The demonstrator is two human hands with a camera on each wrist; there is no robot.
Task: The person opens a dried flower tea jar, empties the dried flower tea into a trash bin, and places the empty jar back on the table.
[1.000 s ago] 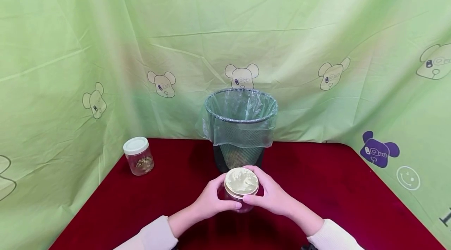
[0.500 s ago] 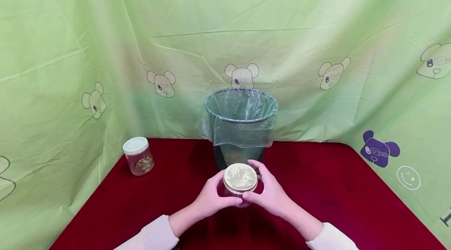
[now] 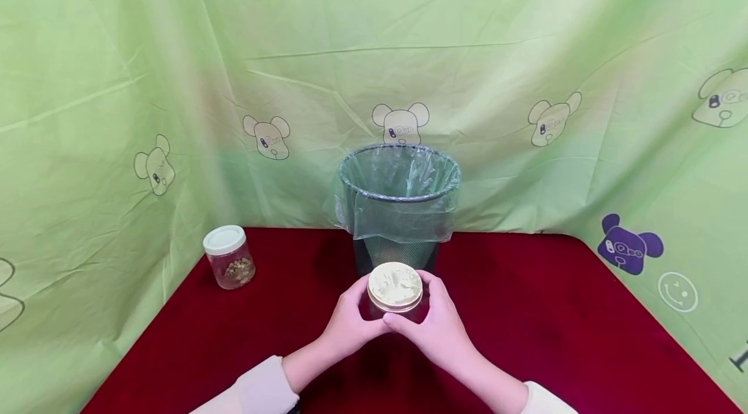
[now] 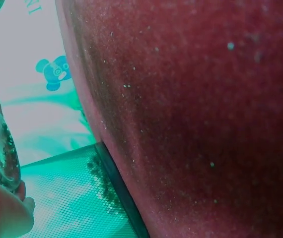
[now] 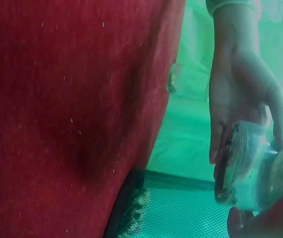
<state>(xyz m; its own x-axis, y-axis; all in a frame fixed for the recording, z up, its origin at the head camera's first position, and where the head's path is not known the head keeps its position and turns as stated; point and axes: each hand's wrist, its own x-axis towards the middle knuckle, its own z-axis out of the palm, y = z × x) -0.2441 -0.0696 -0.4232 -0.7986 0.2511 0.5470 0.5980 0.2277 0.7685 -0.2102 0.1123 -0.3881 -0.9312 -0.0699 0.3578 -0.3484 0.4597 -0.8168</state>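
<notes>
Above the red table, both hands grip a clear jar [image 5: 248, 171] with a pale gold lid [image 3: 395, 285], one hand on either side. The left hand [image 3: 349, 323] curls round its left side, thumb at the front. My right hand [image 3: 435, 326] wraps the right side, and its thumb tip meets the left thumb just below the lid. In the right wrist view dark bits show at the jar's bottom. The left wrist view catches the round base of the jar [image 4: 1, 148] with dark crumbs in it. In the head view, the hands hide most of the jar's body.
Directly behind the jar stands a mesh waste bin [image 3: 400, 219] with a clear bag liner over its rim. A second jar [image 3: 230, 258], white-lidded and holding brownish dried bits, sits at the left table edge. A green printed curtain [image 3: 315, 76] surrounds the red table [image 3: 526, 310].
The held jar has moved a little up and left in the head view, toward the bin. The right hand has shifted round it, bringing its thumb over to the left thumb.
</notes>
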